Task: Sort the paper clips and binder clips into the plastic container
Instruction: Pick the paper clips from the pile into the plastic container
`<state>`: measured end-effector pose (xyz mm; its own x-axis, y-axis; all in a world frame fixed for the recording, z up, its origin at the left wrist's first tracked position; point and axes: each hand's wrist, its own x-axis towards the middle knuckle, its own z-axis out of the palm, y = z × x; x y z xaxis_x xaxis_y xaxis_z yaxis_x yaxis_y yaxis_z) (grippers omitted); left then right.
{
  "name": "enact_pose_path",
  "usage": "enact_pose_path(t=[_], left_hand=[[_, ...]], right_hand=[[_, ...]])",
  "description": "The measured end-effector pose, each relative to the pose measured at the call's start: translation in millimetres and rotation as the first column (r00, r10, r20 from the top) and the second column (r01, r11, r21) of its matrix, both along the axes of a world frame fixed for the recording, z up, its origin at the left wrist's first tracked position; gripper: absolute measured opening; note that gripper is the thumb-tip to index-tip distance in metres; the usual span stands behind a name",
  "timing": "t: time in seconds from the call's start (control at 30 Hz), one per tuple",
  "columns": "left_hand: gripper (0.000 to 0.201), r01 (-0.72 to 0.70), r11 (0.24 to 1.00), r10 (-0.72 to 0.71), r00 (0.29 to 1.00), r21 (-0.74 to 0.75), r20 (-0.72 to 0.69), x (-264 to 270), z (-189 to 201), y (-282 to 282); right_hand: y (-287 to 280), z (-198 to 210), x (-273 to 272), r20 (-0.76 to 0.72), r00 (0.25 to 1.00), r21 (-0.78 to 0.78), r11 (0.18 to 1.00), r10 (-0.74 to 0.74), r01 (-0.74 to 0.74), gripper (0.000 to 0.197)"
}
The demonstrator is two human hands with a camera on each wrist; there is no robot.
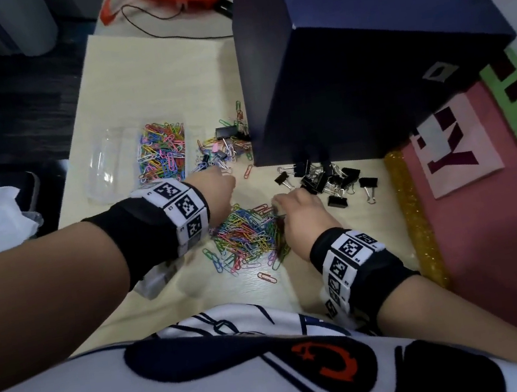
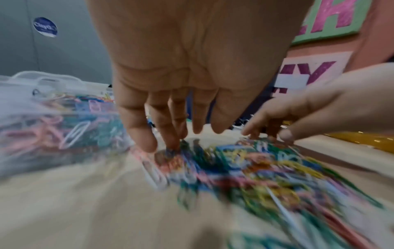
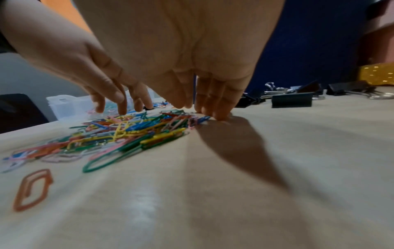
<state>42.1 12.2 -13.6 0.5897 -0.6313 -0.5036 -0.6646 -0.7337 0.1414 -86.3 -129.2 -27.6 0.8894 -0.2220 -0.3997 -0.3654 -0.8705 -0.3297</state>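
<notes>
A loose pile of coloured paper clips (image 1: 246,234) lies on the table in front of me. My left hand (image 1: 215,185) hovers over the pile's far left edge, and its straight fingers (image 2: 147,134) point down onto the clips. My right hand (image 1: 296,210) stands at the pile's right edge with straight fingertips (image 3: 221,112) on the table against the clips. Neither hand holds anything. The clear plastic container (image 1: 102,172) sits at the back left, with one compartment full of paper clips (image 1: 163,153). Black binder clips (image 1: 325,179) lie just beyond my right hand.
A mixed heap of paper clips and small binder clips (image 1: 226,143) lies beside the container. A big dark blue box (image 1: 346,48) stands behind the binder clips. One orange paper clip (image 1: 266,277) lies alone near me. A gold strip (image 1: 414,216) edges the table on the right.
</notes>
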Motion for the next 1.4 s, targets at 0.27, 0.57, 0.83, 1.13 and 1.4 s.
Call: enact_pose_path(t=[0.27,0.57,0.83,1.13,1.4], left_hand=[[0.062,0.059,0.996,-0.058,0.998,0.067,-0.015,-18,4,20],[0.09,0.043,0.99,-0.036,0.998,0.137,-0.053,-39,-1,21],[0.027,0.034,0.999,-0.034,0.999,-0.006,-0.015,-26,-3,13],[0.021,-0.051,0.987,0.057,0.998,-0.155,0.036,-1,15,26],[0.021,-0.324,0.875,0.39,0.912,-0.361,0.126,46,38,54]], right_hand=[[7,16,9,-0.209,0.977,-0.104,0.994,-0.034,0.013,0.065],[34,7,5,-0.204,0.979,-0.018,1.0,0.001,-0.005,0.105],[31,1,15,-0.015,0.998,0.0,0.999,0.053,-0.053,0.039],[24,-1,29,-0.005,1.0,0.001,1.0,-0.018,0.018,0.035],[23,4,37,-0.035,0.999,-0.003,1.0,-0.027,0.027,0.035]])
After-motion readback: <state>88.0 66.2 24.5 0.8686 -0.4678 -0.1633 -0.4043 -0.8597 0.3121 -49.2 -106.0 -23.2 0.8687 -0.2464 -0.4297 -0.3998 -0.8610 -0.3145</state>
